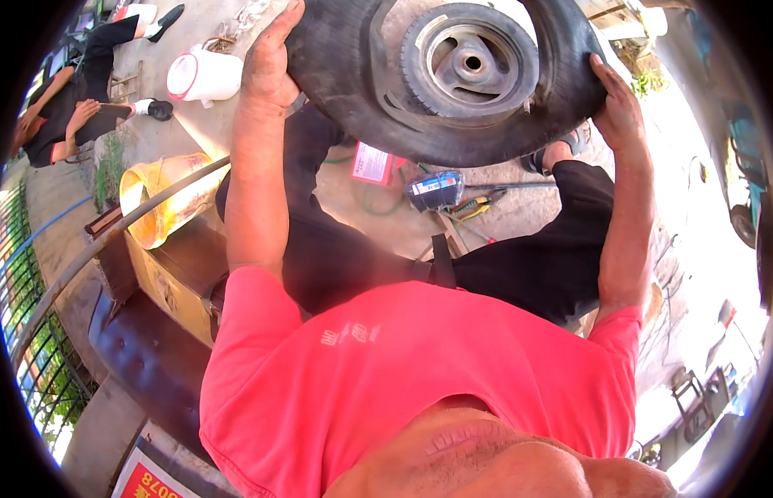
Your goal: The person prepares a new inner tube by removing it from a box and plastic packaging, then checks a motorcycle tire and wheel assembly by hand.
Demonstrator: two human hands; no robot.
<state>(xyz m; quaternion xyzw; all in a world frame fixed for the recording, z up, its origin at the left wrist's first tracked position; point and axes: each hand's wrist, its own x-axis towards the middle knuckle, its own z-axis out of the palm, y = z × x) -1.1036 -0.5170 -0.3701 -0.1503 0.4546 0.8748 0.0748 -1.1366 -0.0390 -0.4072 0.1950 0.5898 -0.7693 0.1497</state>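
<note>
My left hand (270, 70) grips the left side of a large black tire (486, 137), fingers curled on it, and my right hand (615, 104) grips its right side. A smaller wheel (436, 62) with a silver-grey rim shows in the tire's opening; I cannot tell if it rests in it or behind it. Below the tire, between my legs, a pink container (371, 166), a black item with a blue label (436, 190) and several yellow-handled tools (478, 206) lie on the ground.
A yellow bucket (158, 212), a brown cushioned seat (137, 349) and a long pole (88, 262) are at my left, beside a metal fence (42, 332). A white jug (205, 76) lies farther off, near another person (67, 116) in dark clothes. Assorted objects line the right edge.
</note>
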